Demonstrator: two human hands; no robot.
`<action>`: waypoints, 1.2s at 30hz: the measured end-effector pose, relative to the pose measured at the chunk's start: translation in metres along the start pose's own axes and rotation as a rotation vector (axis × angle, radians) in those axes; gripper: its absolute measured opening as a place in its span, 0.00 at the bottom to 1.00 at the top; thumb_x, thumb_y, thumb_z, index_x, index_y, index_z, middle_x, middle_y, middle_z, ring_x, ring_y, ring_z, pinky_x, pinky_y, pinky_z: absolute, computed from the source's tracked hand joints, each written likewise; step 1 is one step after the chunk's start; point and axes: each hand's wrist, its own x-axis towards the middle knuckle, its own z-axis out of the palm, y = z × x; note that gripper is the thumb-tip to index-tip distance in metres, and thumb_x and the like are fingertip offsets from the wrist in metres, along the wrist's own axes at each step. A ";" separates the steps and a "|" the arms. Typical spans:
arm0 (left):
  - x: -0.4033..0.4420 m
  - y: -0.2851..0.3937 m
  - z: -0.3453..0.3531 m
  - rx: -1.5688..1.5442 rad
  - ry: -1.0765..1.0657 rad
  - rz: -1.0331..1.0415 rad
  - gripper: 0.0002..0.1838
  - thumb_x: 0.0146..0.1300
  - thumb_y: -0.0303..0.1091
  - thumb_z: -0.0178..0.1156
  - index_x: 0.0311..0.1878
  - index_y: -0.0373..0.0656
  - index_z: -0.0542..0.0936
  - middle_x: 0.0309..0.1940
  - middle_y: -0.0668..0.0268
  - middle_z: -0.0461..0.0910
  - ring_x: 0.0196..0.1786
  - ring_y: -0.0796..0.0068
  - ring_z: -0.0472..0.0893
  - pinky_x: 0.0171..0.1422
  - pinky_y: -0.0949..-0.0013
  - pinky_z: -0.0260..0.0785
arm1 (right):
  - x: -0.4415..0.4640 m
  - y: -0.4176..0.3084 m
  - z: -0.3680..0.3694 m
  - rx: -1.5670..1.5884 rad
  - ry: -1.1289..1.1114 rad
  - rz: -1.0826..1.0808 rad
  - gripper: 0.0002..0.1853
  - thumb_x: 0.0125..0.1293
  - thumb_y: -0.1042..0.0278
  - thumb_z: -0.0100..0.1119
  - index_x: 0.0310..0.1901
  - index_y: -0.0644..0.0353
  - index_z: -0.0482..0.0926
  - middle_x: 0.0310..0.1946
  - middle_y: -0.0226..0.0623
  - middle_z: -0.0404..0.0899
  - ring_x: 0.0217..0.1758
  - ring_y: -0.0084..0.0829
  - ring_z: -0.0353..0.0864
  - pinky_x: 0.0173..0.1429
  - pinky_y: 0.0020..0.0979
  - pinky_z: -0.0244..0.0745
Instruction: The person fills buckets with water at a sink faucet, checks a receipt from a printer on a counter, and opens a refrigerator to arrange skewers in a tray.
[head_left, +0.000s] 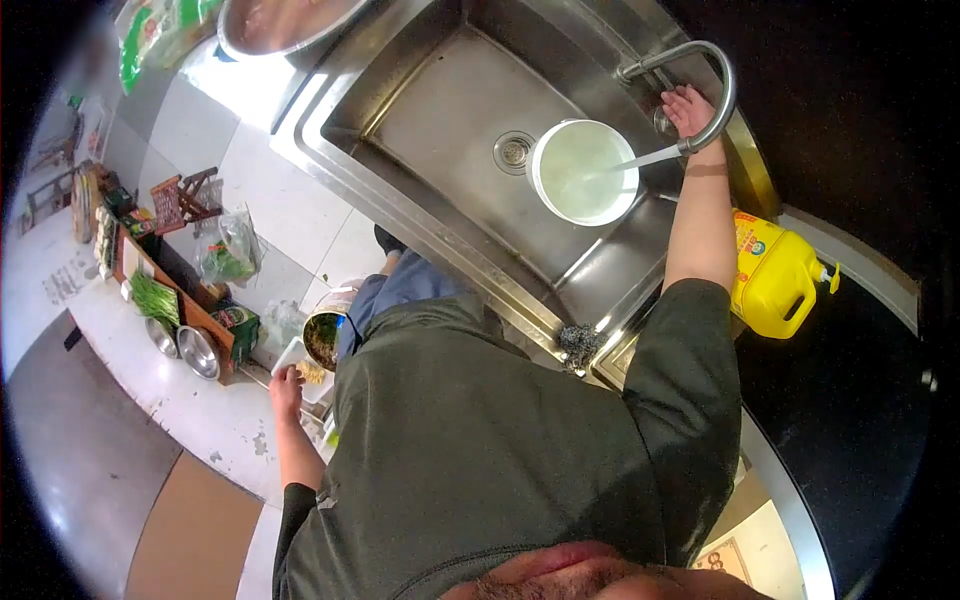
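Observation:
My right hand (pixel 688 110) reaches behind the curved metal faucet (pixel 728 85), fingers stretched out and apart, close to the tap fitting at the sink wall. Whether it touches the fitting I cannot tell. Water runs from the spout into a round white bucket (pixel 536 160) standing in the steel sink (pixel 440 110); cloudy liquid fills part of it. Low on the other side, my left hand (pixel 287 392) has its fingers curled closed, near a white tray (pixel 318 390) with yellowish food. What it holds, if anything, is too small to make out.
Right of the sink, a yellow jug (pixel 770 275) with a pump stands by a dark counter. A black scrubber (pixel 578 342) lies on the sink edge. Metal bowls (pixel 199 353), green vegetables (pixel 153 298) and a wooden stool (pixel 168 205) are at left. A large basin (pixel 236 45) sits beyond.

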 end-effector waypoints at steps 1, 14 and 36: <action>0.001 -0.002 -0.001 0.002 -0.007 0.003 0.14 0.64 0.36 0.53 0.46 0.35 0.75 0.31 0.65 0.78 0.29 0.76 0.77 0.29 0.75 0.65 | -0.002 -0.001 0.002 -0.005 0.000 0.001 0.13 0.68 0.61 0.46 0.43 0.64 0.69 0.41 0.45 0.75 0.48 0.36 0.77 0.50 0.33 0.73; 0.010 -0.019 -0.001 -0.004 -0.004 0.014 0.12 0.64 0.35 0.53 0.46 0.37 0.75 0.31 0.66 0.77 0.29 0.77 0.76 0.29 0.76 0.63 | 0.008 -0.001 -0.002 0.024 -0.001 0.034 0.10 0.69 0.62 0.46 0.41 0.61 0.70 0.37 0.39 0.75 0.43 0.33 0.77 0.45 0.31 0.74; 0.005 -0.005 -0.001 -0.008 0.019 0.003 0.11 0.64 0.35 0.54 0.43 0.38 0.76 0.29 0.67 0.77 0.28 0.78 0.76 0.30 0.75 0.64 | 0.006 -0.002 0.020 -1.586 -0.214 -1.539 0.10 0.67 0.63 0.50 0.36 0.62 0.70 0.32 0.38 0.72 0.36 0.32 0.74 0.44 0.33 0.75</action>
